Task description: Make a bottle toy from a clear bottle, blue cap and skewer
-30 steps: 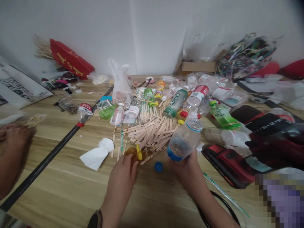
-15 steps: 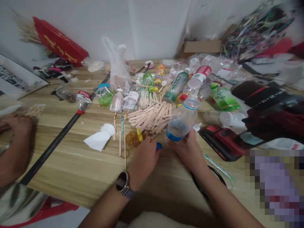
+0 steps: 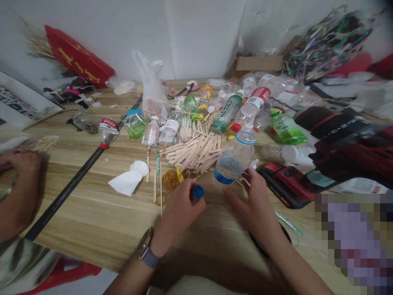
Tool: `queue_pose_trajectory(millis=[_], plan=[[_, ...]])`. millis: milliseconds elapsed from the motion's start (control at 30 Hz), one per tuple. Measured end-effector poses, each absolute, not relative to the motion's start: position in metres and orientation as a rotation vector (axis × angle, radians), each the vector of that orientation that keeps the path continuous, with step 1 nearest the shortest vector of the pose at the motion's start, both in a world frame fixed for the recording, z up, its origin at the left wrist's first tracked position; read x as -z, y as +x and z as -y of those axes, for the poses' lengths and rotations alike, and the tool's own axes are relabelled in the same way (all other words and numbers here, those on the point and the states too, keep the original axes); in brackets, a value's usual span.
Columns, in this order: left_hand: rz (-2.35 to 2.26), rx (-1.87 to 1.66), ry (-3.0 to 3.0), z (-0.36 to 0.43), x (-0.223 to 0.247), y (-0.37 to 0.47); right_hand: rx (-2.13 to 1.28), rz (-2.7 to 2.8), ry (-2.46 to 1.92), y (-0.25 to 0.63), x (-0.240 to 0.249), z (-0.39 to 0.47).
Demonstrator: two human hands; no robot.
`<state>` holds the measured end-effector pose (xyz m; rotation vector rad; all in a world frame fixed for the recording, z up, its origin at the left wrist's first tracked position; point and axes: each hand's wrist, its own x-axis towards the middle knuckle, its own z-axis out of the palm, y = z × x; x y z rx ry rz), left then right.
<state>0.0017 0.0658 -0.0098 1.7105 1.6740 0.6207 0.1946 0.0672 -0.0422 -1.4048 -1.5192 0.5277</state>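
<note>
My left hand (image 3: 181,211), with a watch on its wrist, pinches a blue bottle cap (image 3: 198,191) between thumb and fingers. A clear plastic bottle (image 3: 237,157) with a blue label stands tilted in front of my right hand (image 3: 256,205). That hand is open, its thumb and fingers spread apart just below and to the right of the bottle. Beyond them lies a heap of flat wooden sticks (image 3: 196,151). Rubber bands (image 3: 170,180) lie beside my left hand, close to a small yellow piece (image 3: 179,175).
A red and black power drill (image 3: 291,184) lies at the right. Plastic bottles (image 3: 227,112) crowd the back. A white tissue (image 3: 130,178) and a black pole (image 3: 67,192) with a cut bottle top (image 3: 107,129) lie leftward. Another person's arm (image 3: 23,192) rests at far left.
My right hand has let go of the clear bottle and drawn back slightly to the right. My left hand has turned, moved a little down and left, and now shows the blue cap more fully.
</note>
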Motion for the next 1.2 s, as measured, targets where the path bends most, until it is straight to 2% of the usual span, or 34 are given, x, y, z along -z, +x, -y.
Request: queue_pose_trajectory(millis=[33, 100, 167, 300, 333, 567, 800, 1000, 1200], plan=[[-1.637, -0.666, 1.619, -0.062, 0.009, -0.003, -0.460, 1.519, -1.407, 0.196, 0.034, -0.058], [-1.558, -0.752, 1.450, -0.054, 0.009, -0.011, -0.088, 1.596, -1.469, 0.195, 0.016, -0.039], [-1.456, -0.830, 1.294, -0.047, 0.011, -0.019, 0.012, 1.711, -1.375, 0.188, 0.002, -0.026], [-1.218, -0.950, 0.981, -0.038, 0.011, -0.029, -0.575, 1.983, -1.213, 0.153, 0.001, -0.038], [-1.182, -0.982, 0.893, -0.037, 0.011, -0.031, -0.627, 2.003, -1.250, 0.141, 0.006, -0.048], [-1.099, -1.113, 0.493, -0.026, 0.015, -0.038, -0.614, 1.924, -1.572, 0.070, 0.024, -0.150], [-1.039, -1.153, 0.332, -0.015, 0.016, -0.039, -0.649, 1.653, -1.887, 0.047, 0.020, -0.211], [-0.946, -1.187, 0.183, -0.016, 0.017, -0.049, -0.730, 1.556, -1.834, 0.051, 0.012, -0.219], [-0.865, -1.232, 0.101, -0.019, 0.020, -0.060, -0.961, 1.469, -1.504, 0.040, -0.030, -0.195]])
